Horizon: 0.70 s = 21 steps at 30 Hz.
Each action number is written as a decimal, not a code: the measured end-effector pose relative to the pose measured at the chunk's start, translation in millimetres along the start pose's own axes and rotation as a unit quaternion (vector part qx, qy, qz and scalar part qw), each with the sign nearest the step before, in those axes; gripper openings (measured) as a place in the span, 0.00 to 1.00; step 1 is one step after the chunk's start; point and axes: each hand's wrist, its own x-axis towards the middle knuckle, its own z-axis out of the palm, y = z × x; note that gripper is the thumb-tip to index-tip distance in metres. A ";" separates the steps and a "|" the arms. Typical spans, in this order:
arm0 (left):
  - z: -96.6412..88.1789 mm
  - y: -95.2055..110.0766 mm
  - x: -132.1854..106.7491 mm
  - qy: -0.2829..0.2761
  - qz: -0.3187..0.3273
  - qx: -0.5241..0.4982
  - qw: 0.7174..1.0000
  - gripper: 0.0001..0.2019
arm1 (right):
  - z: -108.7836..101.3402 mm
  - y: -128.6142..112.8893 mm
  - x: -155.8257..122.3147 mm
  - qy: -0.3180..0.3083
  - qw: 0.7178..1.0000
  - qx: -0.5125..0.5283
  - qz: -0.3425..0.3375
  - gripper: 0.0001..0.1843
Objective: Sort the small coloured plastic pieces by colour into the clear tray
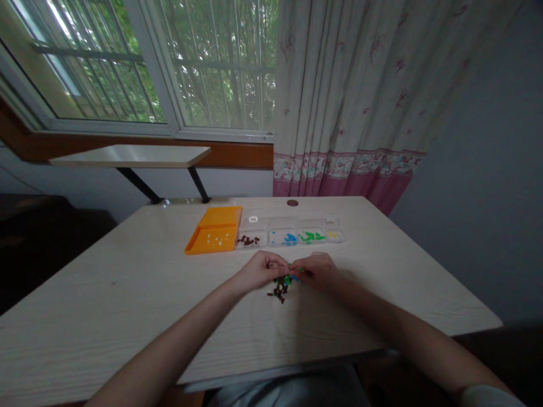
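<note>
My left hand (265,270) and my right hand (317,270) meet over the middle of the table, fingertips pinched together. Between and below them is a small cluster of building bricks (280,288), mostly dark brown with green and blue bits. Both hands close on its upper part, and the fingers hide some of it. Just beyond stands an orange case (220,210) with small white pieces (218,239). Beside it, a clear divided box (344,239) holds brown bricks (248,241), blue bricks (290,239), green bricks (311,236) and a few yellow bricks (333,234).
The pale wooden table (139,305) has a round dark cable hole (292,203) at its back edge. A raised shelf (131,155) on black brackets stands at the back left. Behind are a barred window (220,68) and a patterned curtain (339,85).
</note>
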 end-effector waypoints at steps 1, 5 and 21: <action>0.1 -0.6 0.2 0.005 0.002 0.001 1.000 0.19 | -0.1 -0.2 0.2 0.005 1.000 0.004 0.005 0.21; -0.7 -1.2 -0.5 0.032 0.026 0.014 0.999 0.18 | -0.8 -2.5 1.7 0.033 0.999 0.019 0.026 0.20; -5.1 0.5 -4.1 0.048 0.057 0.126 0.989 0.14 | 5.3 -2.1 2.4 0.097 0.994 0.054 0.004 0.12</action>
